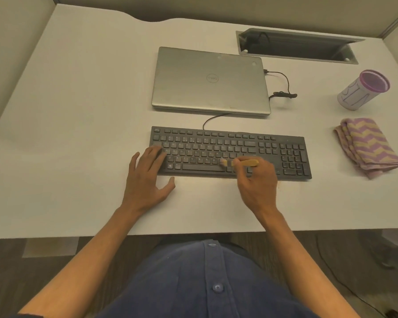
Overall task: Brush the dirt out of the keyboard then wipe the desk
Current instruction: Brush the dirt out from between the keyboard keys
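A black keyboard (230, 148) lies on the white desk (78, 111), in front of me. My right hand (257, 182) grips a small brush with a yellow wooden handle (244, 162); its pale bristles touch the lower key rows near the middle. My left hand (147, 177) lies flat with straight fingers on the keyboard's left end, thumb spread on the desk. A folded purple and tan zigzag cloth (368, 148) rests to the right of the keyboard. Faint brownish specks lie on the desk along the keyboard's front edge.
A shut silver laptop (209, 81) sits behind the keyboard, with a black cable (283, 88) at its right side. A white and purple cup (363, 89) stands at the far right. An open cable tray (296, 45) is set into the desk's back.
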Motion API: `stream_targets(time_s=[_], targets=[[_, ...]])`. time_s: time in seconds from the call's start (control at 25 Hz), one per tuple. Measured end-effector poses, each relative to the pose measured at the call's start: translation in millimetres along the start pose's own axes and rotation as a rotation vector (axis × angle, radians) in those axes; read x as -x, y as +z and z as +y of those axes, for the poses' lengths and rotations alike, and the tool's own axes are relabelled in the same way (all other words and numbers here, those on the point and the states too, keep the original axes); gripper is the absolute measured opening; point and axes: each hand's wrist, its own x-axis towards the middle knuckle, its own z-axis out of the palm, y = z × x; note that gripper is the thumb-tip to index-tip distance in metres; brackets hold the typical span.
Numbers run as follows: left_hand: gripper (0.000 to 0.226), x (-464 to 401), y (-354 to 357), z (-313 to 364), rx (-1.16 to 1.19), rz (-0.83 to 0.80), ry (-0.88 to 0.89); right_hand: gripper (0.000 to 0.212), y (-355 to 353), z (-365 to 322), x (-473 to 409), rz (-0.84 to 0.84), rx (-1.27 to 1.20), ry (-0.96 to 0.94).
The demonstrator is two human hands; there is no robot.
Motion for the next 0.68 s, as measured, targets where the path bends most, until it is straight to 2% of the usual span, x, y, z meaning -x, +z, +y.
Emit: stream_targets(time_s=[0.08,0.24,0.32,0.4,0.52,0.68], targets=[[0.070,-3,6,11,-0.007,-0.008,0.025,0.018,-14,6,-5,0.037,0.060,0.018],[0.069,-14,19,37,0.008,-0.032,0.051,0.016,-27,9,-3,-0.059,0.149,-0.059],[0.070,-19,25,49,-0.002,-0.050,0.054,0.014,-29,9,-2,-0.035,0.183,-0.106],[0.070,-24,32,60,-0.010,-0.069,0.067,0.014,-31,10,-4,-0.018,0.168,-0.115],[0.070,-28,40,71,-0.016,-0.096,0.064,0.016,-33,17,-5,-0.078,0.175,-0.144],[0.070,-33,48,83,-0.004,-0.099,0.023,0.013,-40,31,1,-0.043,0.141,-0.128]])
